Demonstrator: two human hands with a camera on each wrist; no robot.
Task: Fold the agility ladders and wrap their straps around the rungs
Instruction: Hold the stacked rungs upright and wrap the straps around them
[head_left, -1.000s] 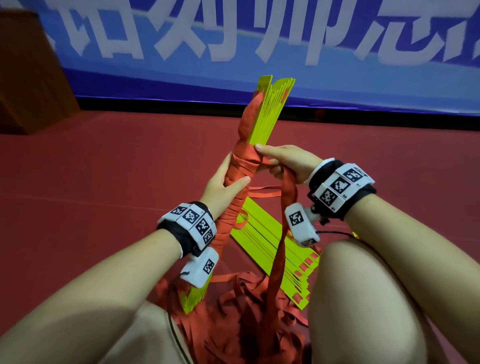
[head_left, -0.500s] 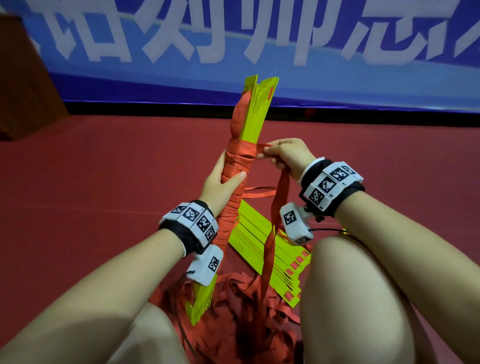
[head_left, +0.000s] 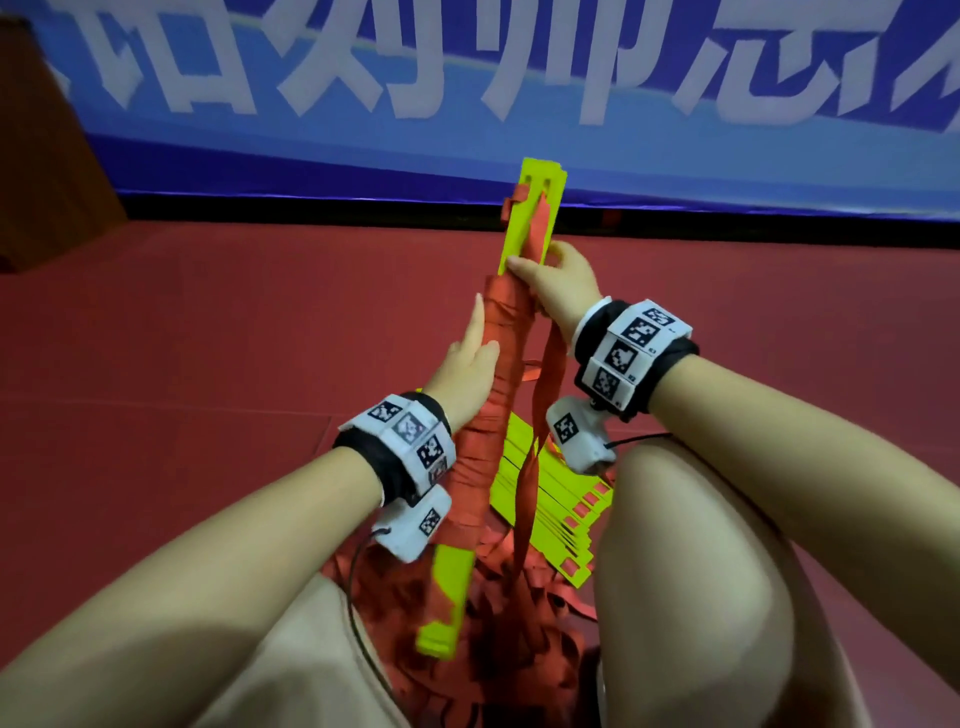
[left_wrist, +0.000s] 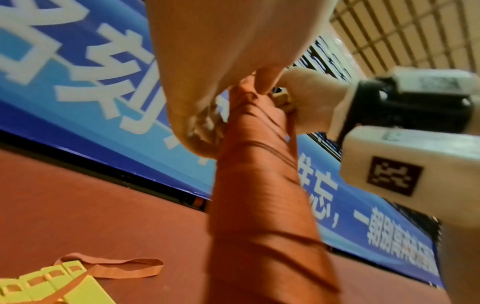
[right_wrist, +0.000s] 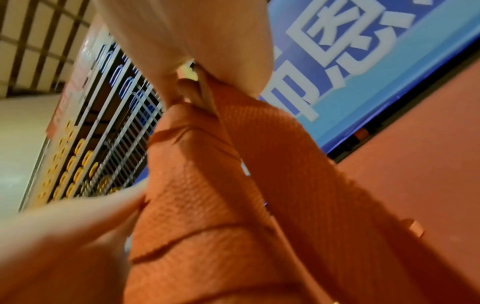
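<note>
A: Gripping what, exactly?
B: The right hand (head_left: 563, 283) curls round the upright rung bundle (head_left: 530, 228) just above the wrapping, pinching the loose strap (head_left: 527, 478) against it. The left hand (head_left: 467, 364) clasps the wrapped strap (head_left: 493, 395) lower down, thumb in front.
A: How many ladders?
B: Two: one held upright, a second rung stack (head_left: 550, 514) lying on the red floor (head_left: 208, 364) between the knees.

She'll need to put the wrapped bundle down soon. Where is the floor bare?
Bare red floor lies left of the left hand, up to the banner. Between the knees it is crowded: loose straps and a second rung stack.
</note>
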